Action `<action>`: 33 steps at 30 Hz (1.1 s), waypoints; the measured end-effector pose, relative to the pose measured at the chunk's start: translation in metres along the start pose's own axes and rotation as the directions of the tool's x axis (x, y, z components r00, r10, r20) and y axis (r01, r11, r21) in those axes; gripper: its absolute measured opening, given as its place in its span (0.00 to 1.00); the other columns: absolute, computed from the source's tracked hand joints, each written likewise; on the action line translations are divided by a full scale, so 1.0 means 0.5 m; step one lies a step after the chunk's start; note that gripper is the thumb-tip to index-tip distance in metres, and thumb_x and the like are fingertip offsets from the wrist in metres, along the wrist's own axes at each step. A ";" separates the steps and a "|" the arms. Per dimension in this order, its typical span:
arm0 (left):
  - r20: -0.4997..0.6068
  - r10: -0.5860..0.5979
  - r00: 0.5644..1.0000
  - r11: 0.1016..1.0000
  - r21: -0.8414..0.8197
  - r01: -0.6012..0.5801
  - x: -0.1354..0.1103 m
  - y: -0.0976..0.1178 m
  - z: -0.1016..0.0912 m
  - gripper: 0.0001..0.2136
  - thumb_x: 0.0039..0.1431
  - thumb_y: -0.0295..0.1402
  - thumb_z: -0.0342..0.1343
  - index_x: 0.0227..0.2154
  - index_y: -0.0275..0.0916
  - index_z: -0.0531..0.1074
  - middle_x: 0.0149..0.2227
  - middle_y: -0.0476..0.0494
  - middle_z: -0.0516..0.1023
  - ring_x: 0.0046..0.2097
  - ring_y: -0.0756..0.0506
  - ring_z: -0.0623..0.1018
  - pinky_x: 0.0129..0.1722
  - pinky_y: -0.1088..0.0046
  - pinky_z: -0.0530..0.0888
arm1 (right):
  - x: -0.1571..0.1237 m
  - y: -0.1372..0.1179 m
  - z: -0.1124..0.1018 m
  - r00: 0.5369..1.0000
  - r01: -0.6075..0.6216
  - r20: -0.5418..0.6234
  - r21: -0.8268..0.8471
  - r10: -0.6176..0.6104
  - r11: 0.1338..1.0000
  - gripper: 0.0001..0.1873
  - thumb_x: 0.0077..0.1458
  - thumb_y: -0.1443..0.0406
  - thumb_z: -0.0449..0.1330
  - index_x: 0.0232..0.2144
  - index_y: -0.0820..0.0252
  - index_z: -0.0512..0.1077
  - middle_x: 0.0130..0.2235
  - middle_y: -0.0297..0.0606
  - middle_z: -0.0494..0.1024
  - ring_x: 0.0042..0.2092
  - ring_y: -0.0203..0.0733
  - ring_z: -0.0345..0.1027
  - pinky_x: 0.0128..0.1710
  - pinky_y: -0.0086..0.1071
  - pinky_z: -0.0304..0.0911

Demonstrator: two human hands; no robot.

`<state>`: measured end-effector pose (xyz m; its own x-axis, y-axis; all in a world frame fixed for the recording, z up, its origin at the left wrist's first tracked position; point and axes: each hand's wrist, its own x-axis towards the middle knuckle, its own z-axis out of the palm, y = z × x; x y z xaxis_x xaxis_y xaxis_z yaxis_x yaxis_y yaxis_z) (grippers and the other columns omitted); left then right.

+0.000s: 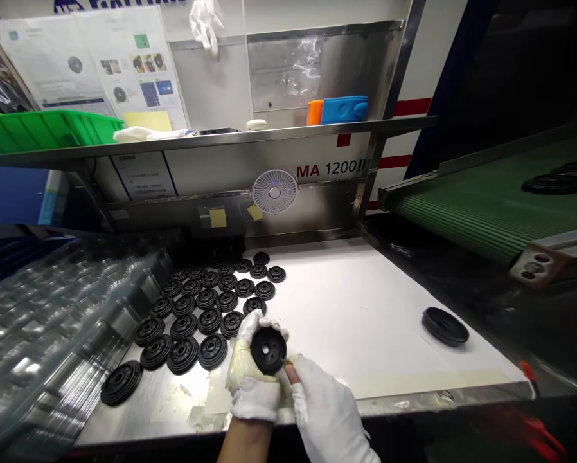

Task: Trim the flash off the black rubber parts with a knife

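Note:
My left hand, in a white glove with yellowish covering on part of it, is closed around a round black plastic wheel. The wheel's hollow side faces me, with a light hole at its centre. At the lower right of its rim is my right hand, gloved in white with a fingertip bare. Its fingers are pinched together; what they hold, if anything, is too small to make out. Left of my hands, several similar ribbed black wheels lie in rows on the table.
Clear plastic trays are stacked at the left. One more black wheel lies on the white sheet at the right. A green conveyor carries black parts. A shelf holds a green bin; below it is a small fan.

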<state>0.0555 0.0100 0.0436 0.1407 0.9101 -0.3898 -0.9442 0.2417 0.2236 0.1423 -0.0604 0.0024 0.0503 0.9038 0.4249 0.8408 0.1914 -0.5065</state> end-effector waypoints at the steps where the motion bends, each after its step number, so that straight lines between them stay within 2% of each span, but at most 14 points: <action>1: -0.008 0.010 1.000 1.000 -0.008 -0.010 -0.002 -0.001 0.004 0.04 0.51 0.25 0.54 0.23 0.36 0.67 0.20 0.50 0.68 0.25 0.51 0.71 0.28 0.73 0.72 | -0.001 -0.002 0.002 1.000 0.000 -0.002 0.008 0.000 1.000 0.14 0.60 0.61 0.42 0.29 0.54 0.66 0.24 0.31 0.72 0.25 0.39 0.66 0.24 0.30 0.50; 3: 0.015 0.052 0.999 0.999 -0.006 -0.052 -0.004 -0.003 0.006 0.04 0.51 0.23 0.53 0.23 0.35 0.67 0.21 0.50 0.68 0.25 0.52 0.71 0.30 0.74 0.72 | -0.002 -0.006 0.004 1.000 0.005 0.002 0.014 -0.005 1.000 0.14 0.60 0.61 0.42 0.30 0.53 0.66 0.24 0.31 0.72 0.25 0.39 0.66 0.24 0.30 0.50; 5: 0.043 0.082 0.996 0.993 0.080 -0.085 -0.007 -0.004 0.002 0.02 0.50 0.23 0.54 0.27 0.35 0.69 0.24 0.48 0.70 0.28 0.51 0.73 0.34 0.72 0.73 | 0.000 -0.006 0.002 1.000 0.007 0.014 -0.009 -0.007 1.000 0.14 0.60 0.61 0.42 0.29 0.53 0.66 0.24 0.31 0.72 0.24 0.39 0.65 0.23 0.30 0.50; 9: 0.047 -0.003 0.999 0.955 0.295 -0.011 -0.018 -0.001 -0.009 0.09 0.49 0.30 0.56 0.35 0.35 0.71 0.34 0.39 0.74 0.36 0.43 0.75 0.35 0.64 0.73 | 0.010 -0.003 -0.011 0.999 0.012 0.035 -0.011 -0.012 1.000 0.13 0.58 0.63 0.42 0.31 0.54 0.66 0.26 0.32 0.73 0.25 0.40 0.65 0.23 0.31 0.50; 12: 0.112 -0.020 0.993 0.964 0.267 -0.011 -0.023 -0.002 -0.008 0.08 0.49 0.33 0.57 0.31 0.35 0.71 0.28 0.43 0.72 0.31 0.47 0.73 0.29 0.70 0.72 | 0.014 0.000 -0.022 0.998 -0.012 0.058 0.011 0.011 1.000 0.13 0.58 0.63 0.42 0.32 0.54 0.66 0.27 0.33 0.73 0.27 0.41 0.66 0.25 0.31 0.52; 15: 0.119 -0.001 0.993 0.977 0.213 -0.025 -0.019 -0.005 -0.008 0.05 0.49 0.30 0.57 0.30 0.35 0.71 0.26 0.46 0.70 0.29 0.50 0.71 0.29 0.74 0.71 | 0.014 0.000 -0.027 0.994 -0.073 0.085 -0.008 0.073 0.997 0.14 0.59 0.61 0.41 0.30 0.54 0.65 0.27 0.34 0.72 0.27 0.41 0.66 0.25 0.30 0.53; 18: 0.135 0.021 0.991 0.984 0.175 -0.044 -0.010 -0.005 -0.015 0.04 0.49 0.26 0.57 0.30 0.35 0.71 0.27 0.46 0.70 0.30 0.50 0.71 0.30 0.74 0.70 | 0.010 -0.002 -0.024 0.994 -0.081 0.078 -0.022 0.083 0.996 0.15 0.60 0.59 0.41 0.29 0.54 0.65 0.25 0.33 0.72 0.25 0.40 0.65 0.23 0.30 0.51; 23: 0.202 0.110 0.973 0.981 0.135 -0.138 -0.005 -0.004 -0.029 0.03 0.52 0.30 0.55 0.28 0.37 0.70 0.28 0.46 0.70 0.31 0.49 0.71 0.30 0.73 0.71 | 0.011 -0.005 -0.020 0.995 -0.073 0.070 0.008 0.072 0.997 0.16 0.60 0.60 0.40 0.28 0.54 0.64 0.25 0.32 0.71 0.25 0.39 0.64 0.24 0.30 0.50; 26: 0.210 0.097 0.973 0.983 0.131 -0.126 -0.008 -0.005 -0.032 0.04 0.53 0.32 0.54 0.29 0.37 0.71 0.29 0.47 0.70 0.32 0.49 0.71 0.32 0.72 0.71 | 0.010 -0.008 -0.023 0.992 -0.088 0.091 0.019 0.086 0.996 0.16 0.60 0.61 0.39 0.28 0.54 0.63 0.25 0.32 0.71 0.25 0.39 0.64 0.24 0.30 0.50; 30: 0.205 0.118 0.971 0.981 0.128 -0.147 -0.013 -0.006 -0.029 0.04 0.53 0.31 0.54 0.29 0.37 0.71 0.29 0.47 0.70 0.32 0.49 0.71 0.31 0.73 0.71 | 0.007 -0.012 -0.031 0.985 -0.033 0.168 0.059 0.023 0.998 0.14 0.60 0.61 0.41 0.27 0.53 0.63 0.25 0.31 0.71 0.26 0.39 0.65 0.24 0.29 0.51; 33: 0.206 0.123 0.971 0.975 0.155 -0.156 -0.017 -0.008 -0.027 0.04 0.53 0.31 0.54 0.28 0.37 0.71 0.28 0.47 0.70 0.31 0.49 0.71 0.31 0.73 0.71 | 0.014 -0.010 -0.037 0.989 -0.048 0.144 0.061 0.039 0.997 0.14 0.59 0.61 0.41 0.27 0.53 0.63 0.25 0.31 0.71 0.26 0.38 0.65 0.24 0.29 0.50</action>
<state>0.0541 -0.0033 0.0339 0.0817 0.9826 -0.1669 -0.8970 0.1455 0.4174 0.1484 -0.0623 0.0216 0.0052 0.9563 0.2924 0.8030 0.1702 -0.5712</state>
